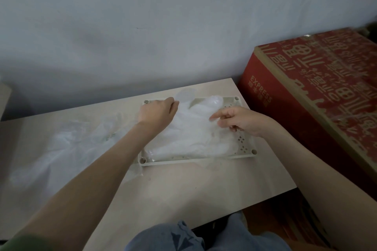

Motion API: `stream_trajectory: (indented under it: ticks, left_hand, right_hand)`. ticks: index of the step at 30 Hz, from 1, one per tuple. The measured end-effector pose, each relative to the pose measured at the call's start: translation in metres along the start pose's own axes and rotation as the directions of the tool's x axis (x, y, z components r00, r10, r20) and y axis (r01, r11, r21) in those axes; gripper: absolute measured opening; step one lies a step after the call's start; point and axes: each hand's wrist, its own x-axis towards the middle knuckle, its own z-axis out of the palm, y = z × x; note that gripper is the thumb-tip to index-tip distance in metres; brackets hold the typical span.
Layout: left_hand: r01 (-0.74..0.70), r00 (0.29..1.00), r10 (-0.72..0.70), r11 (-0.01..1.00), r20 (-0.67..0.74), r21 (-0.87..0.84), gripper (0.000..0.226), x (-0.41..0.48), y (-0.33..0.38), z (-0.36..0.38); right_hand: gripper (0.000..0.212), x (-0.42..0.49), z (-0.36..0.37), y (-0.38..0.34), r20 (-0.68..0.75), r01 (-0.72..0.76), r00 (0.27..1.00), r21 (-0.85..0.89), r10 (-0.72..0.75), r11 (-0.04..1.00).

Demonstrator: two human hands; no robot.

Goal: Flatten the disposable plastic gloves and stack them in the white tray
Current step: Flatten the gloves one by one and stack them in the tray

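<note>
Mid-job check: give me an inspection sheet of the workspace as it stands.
Surface: light wooden table.
Job's things: white tray holds stacked gloves; loose gloves lie in a pile to its left on the table.
Clutter: nothing seen.
Grippers: left hand grips the stacked gloves' far edge; right hand pinches them near the tray's right side.
Cables: nothing seen.
Surroundings: red cardboard box right of the table; grey wall behind.

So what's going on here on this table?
A person is spreading a glove over the tray. The left hand grips it at the tray's far left corner, and the right hand pinches it near the right side. More crumpled gloves lie on the table, left of the tray.
</note>
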Motion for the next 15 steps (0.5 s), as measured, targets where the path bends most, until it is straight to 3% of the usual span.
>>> stream_trajectory:
  ticks: [4,11,15]
  left_hand:
    - [-0.037,0.997,0.039,0.999,-0.063,0.026,0.032,0.003,-0.003,0.005]
    - [-0.053,0.995,0.054,0.998,-0.085,0.024,0.035,0.005,-0.003,0.005]
    - [-0.025,0.995,0.026,1.000,-0.096,0.012,0.035,0.004,-0.004,0.012]
  right_hand:
    - [0.012,-0.003,-0.001,-0.004,-0.031,0.005,1.000,-0.030,-0.005,1.000]
    - [0.035,-0.003,-0.012,-0.004,-0.090,0.034,0.996,0.052,-0.029,0.998]
    - [0.035,-0.002,-0.011,-0.008,-0.173,0.091,0.981,-0.019,-0.093,0.996]
